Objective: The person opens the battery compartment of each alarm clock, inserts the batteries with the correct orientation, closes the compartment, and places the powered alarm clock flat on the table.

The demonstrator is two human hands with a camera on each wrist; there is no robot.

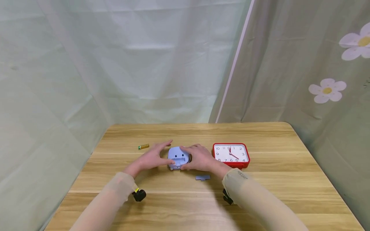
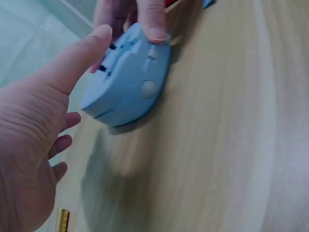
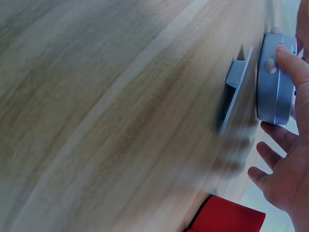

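Observation:
A small light-blue device (image 1: 174, 151) lies on the table, its upper face showing two black dots and an open recess. My right hand (image 1: 201, 158) holds it by the right side between thumb and forefinger; in the right wrist view the thumb (image 3: 291, 64) presses its near edge beside a round foot. At its left, my left hand (image 1: 151, 157) is spread, its thumb reaching over the recess. Whether that thumb touches the device, I cannot tell. A light-blue cover with a tab (image 1: 203, 177) lies just in front of my right hand. What the recess holds is unclear.
A gold and green battery (image 1: 143, 146) lies to the left, behind my left hand. The red square clock (image 1: 231, 154) lies face up beside my right wrist. Curtains (image 1: 162, 64) hang behind the wooden table (image 1: 179, 205).

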